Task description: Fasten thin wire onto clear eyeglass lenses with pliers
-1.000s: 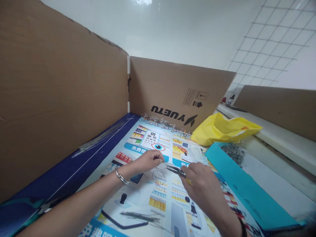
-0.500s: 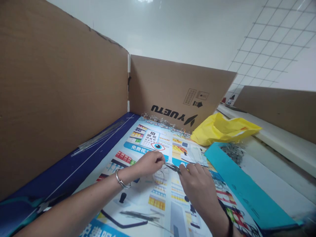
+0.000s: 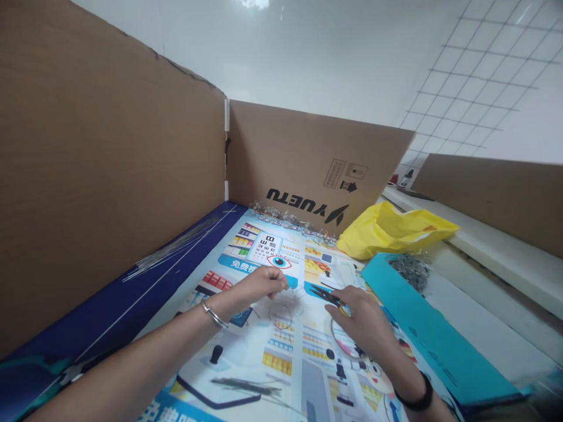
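Note:
My left hand (image 3: 267, 282), with a silver bangle at the wrist, is closed in a pinch on a thin looped wire (image 3: 281, 316) over the printed sheet. To its right my right hand (image 3: 358, 310) is wrapped round the handles of pliers (image 3: 328, 294). The plier jaws point left, a little apart, and do not touch my left hand. A bundle of straight wires (image 3: 248, 387) lies on the sheet nearer to me. The plier handles are mostly hidden by my fingers.
Cardboard panels (image 3: 308, 146) stand at the left and back. Long wires (image 3: 169, 249) lie on the blue strip at the left. Tangled wire (image 3: 288, 218) runs along the back. A yellow bag (image 3: 391, 231), a turquoise strip (image 3: 435, 328) and a grey wire heap (image 3: 411, 272) are at the right.
The pliers in my right hand have moved right, away from my left hand, and their jaws have opened. My left hand has stayed nearly in place.

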Tool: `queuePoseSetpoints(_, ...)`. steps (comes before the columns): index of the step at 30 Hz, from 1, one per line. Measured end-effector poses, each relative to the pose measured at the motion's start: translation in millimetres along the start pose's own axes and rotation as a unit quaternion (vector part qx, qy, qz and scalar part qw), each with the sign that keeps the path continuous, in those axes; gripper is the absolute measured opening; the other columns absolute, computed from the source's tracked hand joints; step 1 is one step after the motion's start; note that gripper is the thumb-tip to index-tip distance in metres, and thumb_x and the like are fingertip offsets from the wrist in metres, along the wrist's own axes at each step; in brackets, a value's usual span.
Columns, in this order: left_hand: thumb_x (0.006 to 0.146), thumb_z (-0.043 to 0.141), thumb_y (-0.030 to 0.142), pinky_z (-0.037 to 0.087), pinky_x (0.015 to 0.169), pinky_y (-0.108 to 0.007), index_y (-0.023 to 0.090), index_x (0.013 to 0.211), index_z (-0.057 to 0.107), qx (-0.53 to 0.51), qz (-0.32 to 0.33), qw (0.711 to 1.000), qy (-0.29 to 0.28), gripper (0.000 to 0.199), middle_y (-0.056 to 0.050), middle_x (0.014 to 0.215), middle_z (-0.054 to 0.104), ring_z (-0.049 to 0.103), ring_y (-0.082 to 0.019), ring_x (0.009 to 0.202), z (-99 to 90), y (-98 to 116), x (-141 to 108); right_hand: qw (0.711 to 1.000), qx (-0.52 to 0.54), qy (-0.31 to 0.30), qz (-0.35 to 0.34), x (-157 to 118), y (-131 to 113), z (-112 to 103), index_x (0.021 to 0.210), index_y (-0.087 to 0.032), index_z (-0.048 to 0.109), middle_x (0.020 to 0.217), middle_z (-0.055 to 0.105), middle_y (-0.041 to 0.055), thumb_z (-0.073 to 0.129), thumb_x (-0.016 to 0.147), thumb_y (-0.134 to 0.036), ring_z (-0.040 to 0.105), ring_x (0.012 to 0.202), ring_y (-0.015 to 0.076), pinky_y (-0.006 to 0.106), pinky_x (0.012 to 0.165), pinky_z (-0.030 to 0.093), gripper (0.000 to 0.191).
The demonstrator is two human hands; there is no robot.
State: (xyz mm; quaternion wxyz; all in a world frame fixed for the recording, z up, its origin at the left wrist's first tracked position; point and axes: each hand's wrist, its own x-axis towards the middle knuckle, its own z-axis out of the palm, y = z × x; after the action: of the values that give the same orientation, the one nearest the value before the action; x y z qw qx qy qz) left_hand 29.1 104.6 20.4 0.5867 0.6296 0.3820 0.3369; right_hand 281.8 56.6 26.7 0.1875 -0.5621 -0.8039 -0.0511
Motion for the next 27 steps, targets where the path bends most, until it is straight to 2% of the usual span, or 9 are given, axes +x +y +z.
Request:
queuePoseSetpoints(3,0.063,0.054,0.024,0.031,0.055,-0.023,0.015,0.061,0.054,-0.016,-0.012,0.999,-0.036,0.009,0.003,0.057,0.047,0.04,-0.009,0.052,-0.4,0.9,-1.2,0.998,0.056,-0.031,-0.007,0.2,0.6,-2.4,0.095,-0.02,0.065,0.088,0.065,0.0065,0.053,0.082,-0.034,0.059,0.084,0.0208,0.033,0.074,0.043,0.023)
queuePoseSetpoints(6,0.063,0.054,0.024,0.03,0.054,-0.023,0.015,0.061,0.055,-0.014,-0.015,0.999,-0.045,0.01,0.003,0.057,0.047,0.039,-0.008,0.052,0.1,1.1,-1.2,0.994,0.096,-0.048,-0.019,0.6,-2.2,-6.3,0.092,-0.02,0.066,0.087,0.066,0.0062,0.054,0.081,-0.032,0.059,0.083,0.0201,0.032,0.074,0.043,0.02)
queuePoseSetpoints(12,0.062,0.054,0.023,0.029,0.053,-0.022,0.015,0.06,0.054,-0.015,-0.019,0.999,-0.048,0.009,0.004,0.055,0.047,0.038,-0.008,0.051,1.0,1.4,-1.2,0.993,0.094,-0.058,-0.034,1.3,-7.1,-7.0,0.09,-0.021,0.067,0.084,0.066,0.006,0.055,0.08,-0.033,0.059,0.08,0.0198,0.031,0.071,0.043,0.019)
queuePoseSetpoints(19,0.066,0.054,0.025,0.029,0.052,-0.022,0.015,0.062,0.054,0.042,-0.028,0.997,-0.057,0.011,0.005,0.053,0.047,0.038,-0.008,0.05,0.9,4.2,-3.8,0.995,0.061,-0.078,-0.011,0.5,-6.4,-3.8,0.091,-0.024,0.067,0.085,0.066,0.0025,0.056,0.08,-0.031,0.059,0.081,0.0185,0.028,0.069,0.042,0.017)
queuePoseSetpoints(22,0.067,0.054,0.026,0.029,0.05,-0.021,0.016,0.064,0.055,0.064,-0.031,0.995,-0.064,0.011,0.005,0.053,0.046,0.037,-0.008,0.049,1.1,4.9,-4.2,0.998,0.026,-0.049,-0.023,-1.6,-5.9,-3.4,0.09,-0.024,0.066,0.085,0.066,0.0023,0.056,0.08,-0.029,0.059,0.081,0.0184,0.027,0.068,0.04,0.015)
queuePoseSetpoints(25,0.068,0.051,0.024,0.03,0.051,-0.021,0.016,0.066,0.057,0.106,-0.008,0.993,-0.055,0.01,0.004,0.056,0.049,0.04,-0.009,0.052,1.5,0.8,-1.9,0.996,-0.051,0.021,-0.063,-2.9,-8.5,-3.8,0.089,-0.022,0.066,0.079,0.064,0.0033,0.056,0.081,-0.026,0.057,0.078,0.0186,0.028,0.067,0.037,0.014)
queuePoseSetpoints(27,0.068,0.048,0.021,0.032,0.054,-0.021,0.016,0.066,0.057,0.17,0.025,0.985,-0.032,0.011,0.003,0.061,0.053,0.045,-0.01,0.056,2.1,-2.5,0.2,0.986,-0.114,0.066,-0.099,-2.8,-12.7,-5.5,0.087,-0.021,0.066,0.074,0.061,0.0034,0.054,0.083,-0.022,0.054,0.074,0.0186,0.03,0.066,0.035,0.013)
